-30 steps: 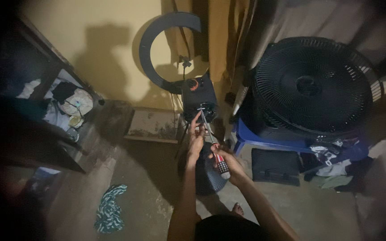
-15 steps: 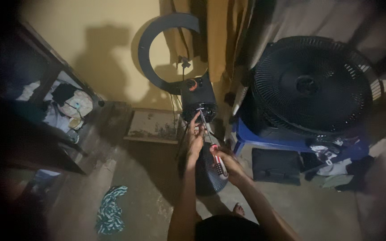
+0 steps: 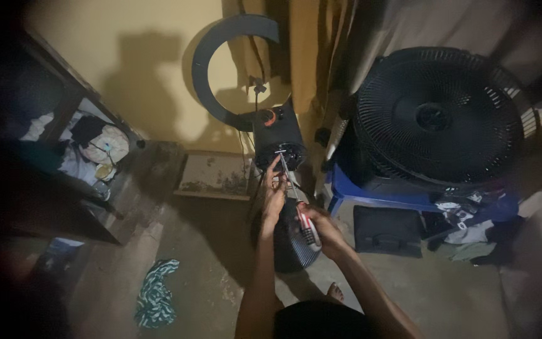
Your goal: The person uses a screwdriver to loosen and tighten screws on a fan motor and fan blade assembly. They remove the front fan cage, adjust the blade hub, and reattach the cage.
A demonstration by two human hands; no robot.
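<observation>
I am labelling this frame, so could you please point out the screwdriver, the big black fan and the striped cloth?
screwdriver (image 3: 307,229): head view, striped handle.
big black fan (image 3: 440,119): head view, front grille.
striped cloth (image 3: 155,301): head view, middle.

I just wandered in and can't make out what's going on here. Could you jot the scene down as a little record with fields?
Place: dim room, yellow wall, concrete floor
Left hand: up against the black motor housing, steadying the screwdriver's shaft near its tip
Right hand: gripping the red-and-white handle of the screwdriver
Tool direction: tip angled up into the housing
Below the hands: round black grille on the floor
Right side: large black fan on a blue plastic stool
Behind: ring light
Floor: patterned cloth
</observation>
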